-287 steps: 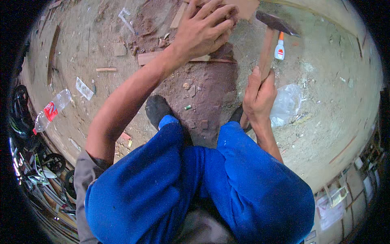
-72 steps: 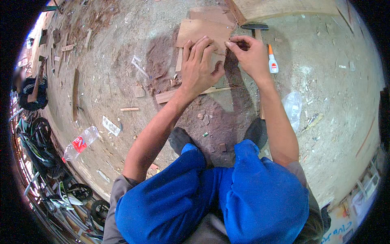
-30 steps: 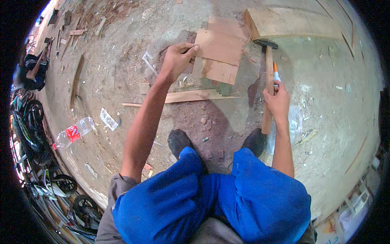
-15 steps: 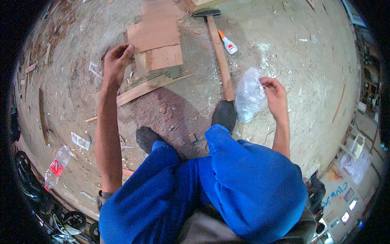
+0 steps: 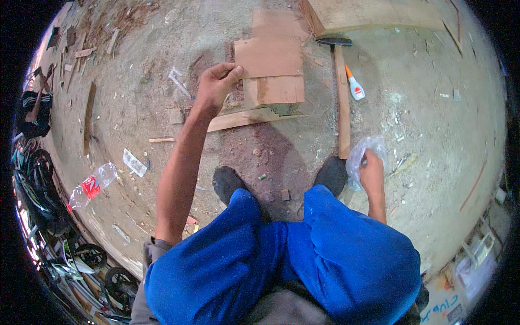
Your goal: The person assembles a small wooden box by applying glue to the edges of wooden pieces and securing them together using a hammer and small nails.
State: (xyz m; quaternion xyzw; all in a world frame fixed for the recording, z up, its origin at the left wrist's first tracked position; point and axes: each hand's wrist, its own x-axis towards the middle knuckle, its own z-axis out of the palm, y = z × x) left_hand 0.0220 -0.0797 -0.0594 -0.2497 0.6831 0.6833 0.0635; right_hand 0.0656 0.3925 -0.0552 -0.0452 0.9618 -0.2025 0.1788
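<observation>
While the left hand holds a narrow pinch — thumb against forefinger — at the left edge of the middle plywood piece, the right hand is at the crumpled plastic bag; whether its fingers grip the film cannot be told. The middle piece lies flat, just right of the left fingertips, overlapping the lower plywood piece on the side nearer the person. A light, even pinch should serve best on the left, since loose overlapping sheets probably slide easily; on the right, thin film likely calls for a loose fold taken softly rather than a tug. Right of the left wrist lies a wood strip. Beyond the right hand are the hammer, the glue bottle beside its handle and, farthest, a thick wood block.
</observation>
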